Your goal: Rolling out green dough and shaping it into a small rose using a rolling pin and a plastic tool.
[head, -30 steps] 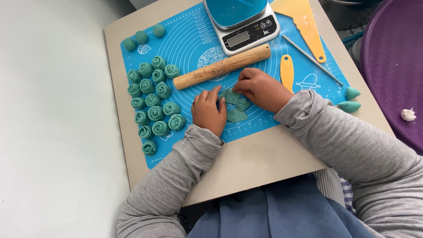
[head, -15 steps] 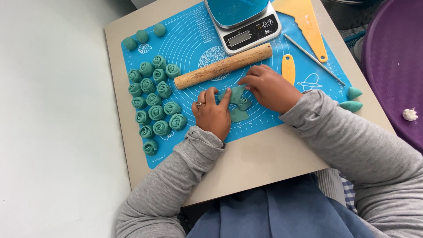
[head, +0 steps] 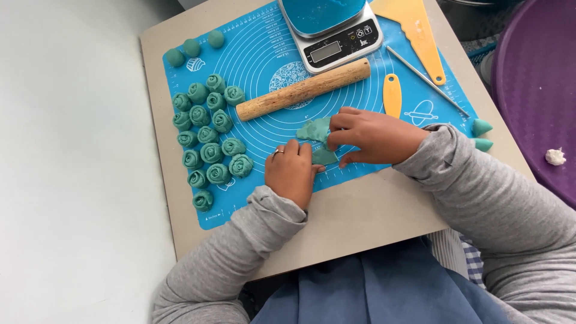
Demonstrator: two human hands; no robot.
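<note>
Bare mat is lying open between the rolling pin (head: 303,89) and the hands; dough roses (head: 210,141) are crowding its left, the scale (head: 333,33) blocking beyond it.

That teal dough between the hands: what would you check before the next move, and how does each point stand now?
1. Both hands on the dough: ok. The left hand and right hand touch the flattened teal dough pieces.
2. Dough lies on the blue mat: ok.
3. Rolling pin apart from the hands: ok, it lies beyond them.
4. Finished dough rosettes out of the way: ok, grouped off to the left.
5. Dough thickness and stickiness: cannot tell.
6. Scale reading: cannot tell.
</note>
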